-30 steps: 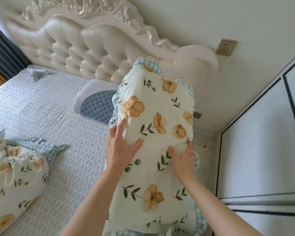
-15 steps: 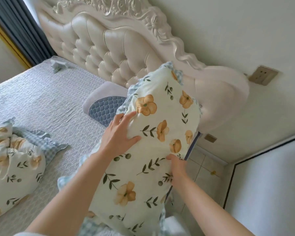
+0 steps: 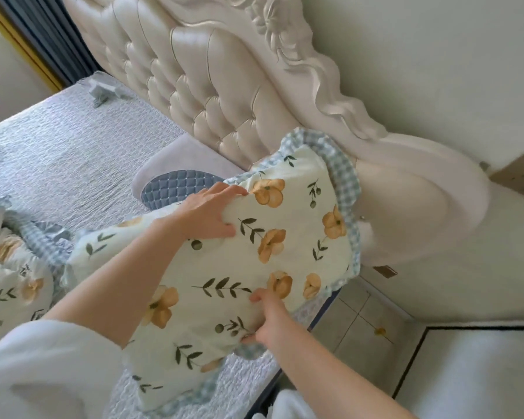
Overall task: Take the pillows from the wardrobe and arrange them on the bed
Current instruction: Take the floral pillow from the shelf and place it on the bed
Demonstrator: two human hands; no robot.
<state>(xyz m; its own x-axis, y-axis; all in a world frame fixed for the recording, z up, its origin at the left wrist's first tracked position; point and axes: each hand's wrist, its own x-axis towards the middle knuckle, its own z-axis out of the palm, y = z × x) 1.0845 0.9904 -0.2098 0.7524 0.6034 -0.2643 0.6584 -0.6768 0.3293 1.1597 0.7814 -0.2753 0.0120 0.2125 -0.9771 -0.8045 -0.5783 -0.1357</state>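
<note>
A cream pillow with orange flowers and a blue checked frill (image 3: 300,246) lies tilted over the right edge of the bed (image 3: 73,152), its top corner near the headboard. My left hand (image 3: 206,211) grips its upper left edge. My right hand (image 3: 268,316) pinches its lower right side. A second pillow of the same print (image 3: 11,282) lies on the bed at the far left, partly out of frame.
A tufted cream headboard (image 3: 212,86) runs along the wall. A grey-and-blue quilted cushion (image 3: 176,182) rests at its foot, partly behind the held pillow. Tiled floor (image 3: 360,322) and a white wardrobe panel (image 3: 478,367) lie at the right. A small crumpled cloth (image 3: 102,92) sits far back.
The pillow has swung down from upright toward the bed and the headboard. Both hands moved with it, and my view has turned left and closer to the bed.
</note>
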